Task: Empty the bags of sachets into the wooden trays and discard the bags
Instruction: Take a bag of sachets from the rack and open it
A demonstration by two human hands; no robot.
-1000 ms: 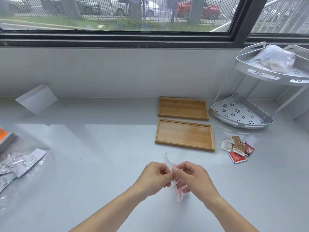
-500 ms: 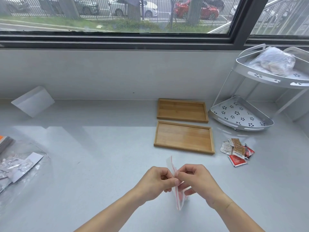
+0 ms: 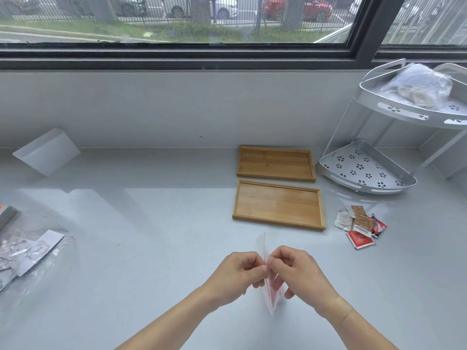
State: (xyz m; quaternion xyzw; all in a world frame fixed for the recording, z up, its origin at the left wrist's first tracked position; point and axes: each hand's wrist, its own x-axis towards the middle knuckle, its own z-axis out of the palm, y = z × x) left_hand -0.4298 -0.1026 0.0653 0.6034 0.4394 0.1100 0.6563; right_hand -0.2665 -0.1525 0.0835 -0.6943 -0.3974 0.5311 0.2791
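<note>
pinching clear red-striped bag (image 3: 268,286), writing unreadable

two trays (image 3: 278,203) lie one behind the other, sachets (image 3: 360,226) right of them.

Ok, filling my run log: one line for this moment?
phase: opening bag | left hand + right hand: pinching zip bag | wooden trays: empty

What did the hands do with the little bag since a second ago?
Not much. Both hands, left and right, still pinch the bag at its red strip; its top stands a bit straighter. Nothing was let go. The trays are still bare, and the sachets haven't moved.
</note>
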